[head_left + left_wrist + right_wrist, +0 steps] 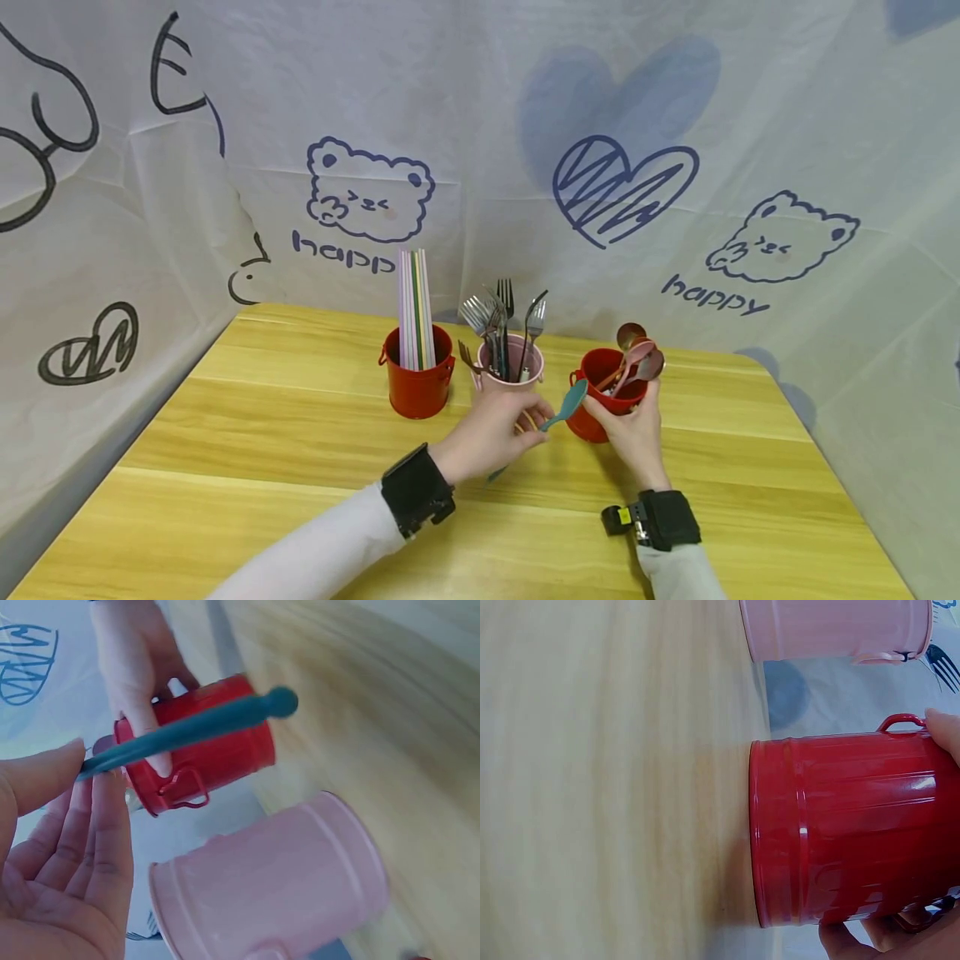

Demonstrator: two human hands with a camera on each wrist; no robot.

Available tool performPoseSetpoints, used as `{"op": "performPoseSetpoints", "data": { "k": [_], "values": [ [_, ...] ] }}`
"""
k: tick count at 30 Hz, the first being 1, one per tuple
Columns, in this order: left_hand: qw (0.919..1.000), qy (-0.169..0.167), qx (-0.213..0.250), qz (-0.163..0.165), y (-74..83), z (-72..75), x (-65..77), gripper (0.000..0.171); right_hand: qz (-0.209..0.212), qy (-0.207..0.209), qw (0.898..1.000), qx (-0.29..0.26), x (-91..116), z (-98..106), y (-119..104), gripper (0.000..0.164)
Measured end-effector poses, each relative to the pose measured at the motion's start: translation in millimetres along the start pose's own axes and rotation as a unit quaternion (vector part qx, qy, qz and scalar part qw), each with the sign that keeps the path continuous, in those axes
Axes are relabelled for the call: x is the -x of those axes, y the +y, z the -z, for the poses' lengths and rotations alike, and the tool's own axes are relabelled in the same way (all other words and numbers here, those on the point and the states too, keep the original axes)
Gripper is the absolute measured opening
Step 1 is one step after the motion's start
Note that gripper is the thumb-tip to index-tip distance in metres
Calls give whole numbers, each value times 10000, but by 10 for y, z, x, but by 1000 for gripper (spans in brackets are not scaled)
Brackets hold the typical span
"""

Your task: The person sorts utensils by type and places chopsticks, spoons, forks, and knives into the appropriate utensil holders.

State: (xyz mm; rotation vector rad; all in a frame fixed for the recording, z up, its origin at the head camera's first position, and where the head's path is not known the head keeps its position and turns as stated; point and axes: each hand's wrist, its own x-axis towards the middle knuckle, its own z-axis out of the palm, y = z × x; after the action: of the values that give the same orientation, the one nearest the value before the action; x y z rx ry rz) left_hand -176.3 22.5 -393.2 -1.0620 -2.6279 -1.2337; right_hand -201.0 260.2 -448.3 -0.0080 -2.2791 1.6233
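Observation:
My left hand (495,429) pinches a teal spoon (574,400) between thumb and fingers, its bowl end pointing toward the right-hand red bucket (587,425). In the left wrist view, the round-ended handle of the teal spoon (187,733) sticks out past the fingertips. My right hand (633,437) grips that red bucket from the near right side, thumb and fingers on opposite sides near its rim. Several spoons (640,352), pink and copper-coloured, lean in the bucket. From the right wrist, the red bucket (855,825) shows its ribbed side, with its base on or close to the table.
A pink bucket (534,367) with several forks (495,317) stands just behind my left hand. Farther left, another red bucket (418,396) holds several pale and green sticks (415,308). Behind the wooden table (262,417) hangs a printed white cloth (480,125).

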Motion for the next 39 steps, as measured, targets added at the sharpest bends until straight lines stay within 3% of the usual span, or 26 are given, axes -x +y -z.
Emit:
{"op": "performPoseSetpoints", "data": {
  "k": [4, 6, 9, 18, 27, 31, 35, 39],
  "values": [
    [9996, 121, -70, 234, 92, 4, -143, 18, -6, -3, 10000, -12, 0, 5, -9, 94],
    [9994, 158, -1, 324, 130, 14, -215, 19, 7, 22, 10000, 1, -37, 4, 98, 95],
    [9992, 236, 146, 304, 174, 32, -311, 21, -20, 40, 10000, 19, -44, 1, 117, 96],
    [9954, 871, 351, -183, 311, 58, -625, 23, -58, -5, 10000, 17, -42, 14, 118, 96],
    [9813, 1757, 618, -491, 347, 66, -880, 20, -227, -145, 9996, -5, 3, -18, -43, 96],
    [9737, 2065, 723, -628, 353, 40, -966, 16, -225, -111, 9997, 18, -5, -27, -9, 95],
    [9699, 2189, 816, -685, 354, -10, -1036, 15, -129, -56, 9999, 59, -33, -13, 89, 95],
    [9721, 2116, 804, -617, 353, -82, -1092, 15, -47, -34, 9999, 99, -54, 11, 146, 97]
  ]
}}
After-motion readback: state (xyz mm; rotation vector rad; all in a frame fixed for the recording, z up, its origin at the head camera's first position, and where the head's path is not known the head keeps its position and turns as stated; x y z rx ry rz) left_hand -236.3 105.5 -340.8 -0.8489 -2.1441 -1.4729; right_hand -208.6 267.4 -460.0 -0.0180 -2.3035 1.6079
